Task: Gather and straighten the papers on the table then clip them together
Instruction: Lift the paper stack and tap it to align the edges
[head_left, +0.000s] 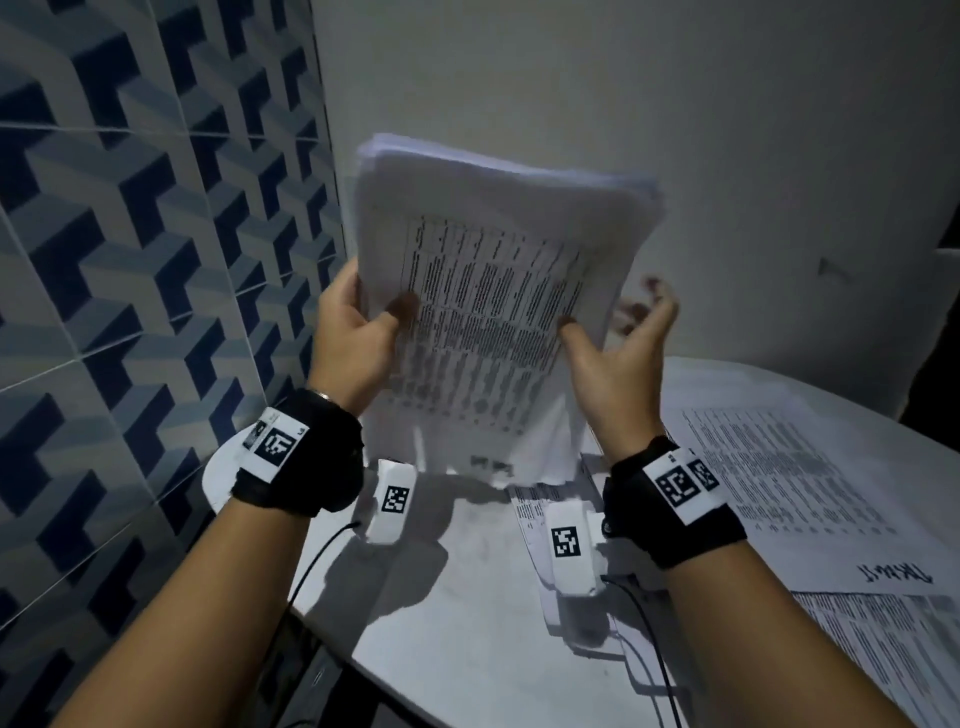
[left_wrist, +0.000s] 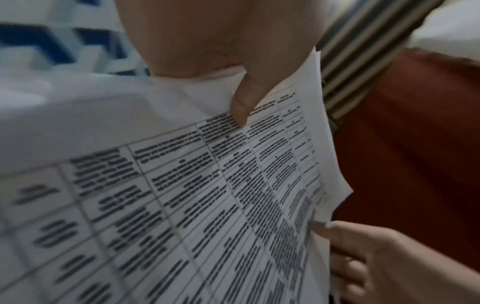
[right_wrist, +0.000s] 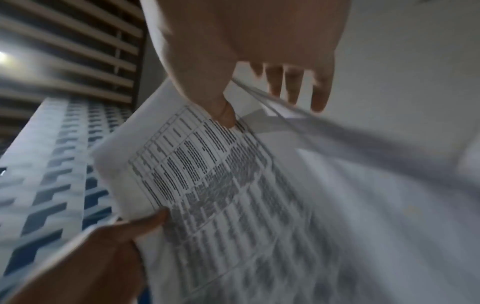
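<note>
A thick stack of printed papers (head_left: 498, 291) stands upright in the air above the white table (head_left: 467, 623), its top edges uneven. My left hand (head_left: 374, 312) grips the stack's left edge, thumb on the front sheet (left_wrist: 241, 111) and fingers hidden behind. My right hand (head_left: 613, 317) is at the right edge: its thumb (right_wrist: 224, 115) touches the front sheet, while its fingers (right_wrist: 296, 86) are spread and clear of the paper. The stack's table-printed face (left_wrist: 182, 185) fills both wrist views (right_wrist: 207, 174). No clip is in view.
Loose printed sheets (head_left: 779, 478) lie on the table's right side, with more near the right edge (head_left: 883, 649) and one under the stack (head_left: 530, 514). A blue patterned tile wall (head_left: 130, 260) stands close on the left. Tagged white wrist units (head_left: 392, 501) trail black cables.
</note>
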